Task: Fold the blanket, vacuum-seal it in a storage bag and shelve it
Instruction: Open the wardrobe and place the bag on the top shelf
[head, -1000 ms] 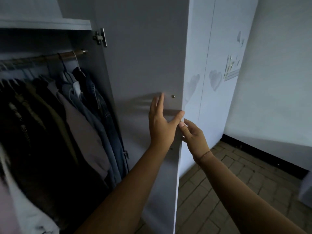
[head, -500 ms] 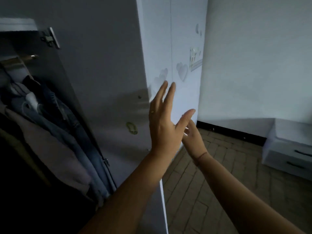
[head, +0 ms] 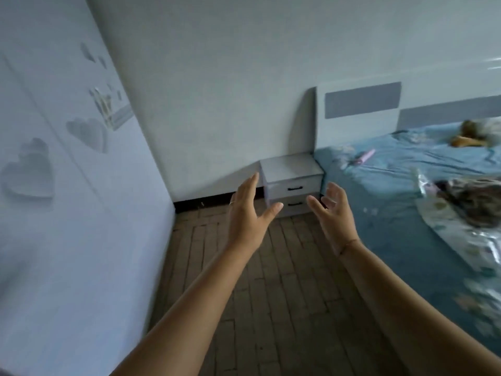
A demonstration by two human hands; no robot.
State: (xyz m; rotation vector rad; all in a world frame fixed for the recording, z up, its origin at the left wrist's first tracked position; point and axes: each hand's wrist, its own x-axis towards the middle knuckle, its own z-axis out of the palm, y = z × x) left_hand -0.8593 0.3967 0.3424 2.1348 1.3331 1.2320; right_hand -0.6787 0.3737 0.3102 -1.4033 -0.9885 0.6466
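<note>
Both arms reach forward over the brown plank-patterned floor [head: 284,289], and neither holds anything. The left grip [head: 245,217] is wide open, its fingers straight and together, its thumb spread to the right and a ring [head: 232,203] on one finger. The right grip [head: 334,217] is open too, palm turned inward toward the left one, with the fingers loosely bent and a thin cord [head: 349,243] round the wrist. The two are apart, with a clear gap between the thumbs.

The task's things lie well to the right on the bed [head: 393,191], which has a blue sheet. The storage bag [head: 444,226] is a shiny, crinkled plastic sheet with a floral print, spread near the bed's edge. The blanket [head: 474,204] is a dark mottled bundle at the bag's far end — whether it is inside the bag or only on it is too blurred to tell.

A white wardrobe door [head: 67,240] with raised heart decorations fills the left side. Beyond the grips, a white nightstand [head: 290,169] with two drawers stands against the wall, just beside the bed's headboard [head: 360,123]. A small pink object [head: 364,157] lies on the sheet near the headboard.
</note>
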